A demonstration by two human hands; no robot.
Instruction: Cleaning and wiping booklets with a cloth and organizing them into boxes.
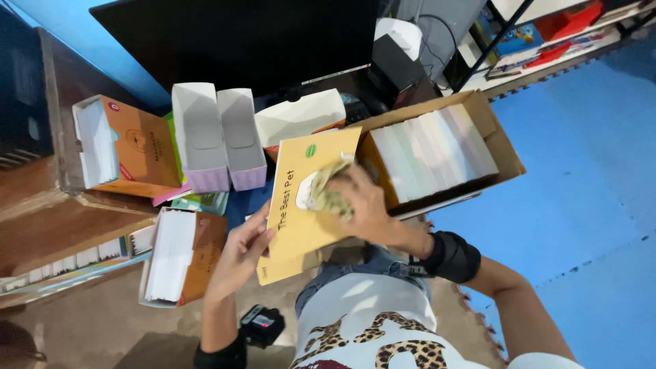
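A flat yellow carton sleeve (301, 225) with a cut-out window is tilted above my lap. My left hand (239, 256) grips its lower left edge. My right hand (359, 205) lies on the sleeve's front, fingers closed on a small crumpled patterned packet (333, 195) at the window. Just right of the sleeve stands an open brown cardboard box (495, 140) packed with upright pale flat packs (434, 150).
Two open grey-and-lilac cartons (215, 137) and a white-topped carton (301, 116) sit behind the sleeve. Orange boxes of white sheets lie at left (126, 143) and lower left (181, 256). A dark screen (239, 41) is at top; blue floor mat (581, 205) right; a small black device (261, 324) below.
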